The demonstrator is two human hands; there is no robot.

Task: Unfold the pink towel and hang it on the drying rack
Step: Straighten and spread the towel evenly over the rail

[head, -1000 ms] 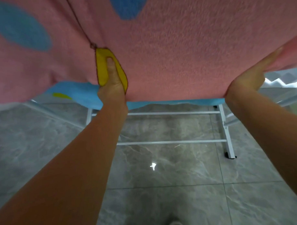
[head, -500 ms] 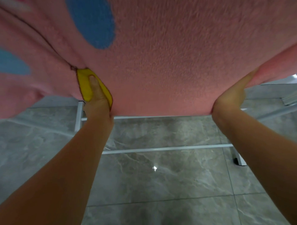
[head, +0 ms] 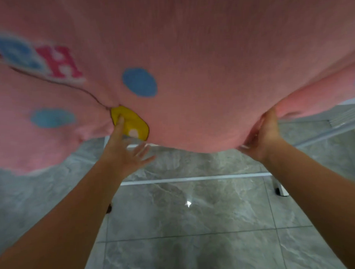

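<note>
The pink towel (head: 200,77), with blue dots, a yellow patch and lettering, hangs spread across the top of the view and hides the top of the white drying rack (head: 194,179). My left hand (head: 123,150) is at the towel's lower edge. Its thumb rests on the yellow patch (head: 132,121) and its fingers are spread apart below the edge, blurred. My right hand (head: 261,135) is at the lower edge further right, thumb up against the cloth and fingers curled at the hem under a fold.
Grey marbled floor tiles (head: 185,224) lie below. A white rack foot (head: 281,190) stands at the right, and a white side bar (head: 329,130) slants at the far right.
The towel has dropped lower and slid right, showing lettering. My left hand's fingers have opened off the yellow patch, leaving only the thumb on it. My right hand stays on the edge.
</note>
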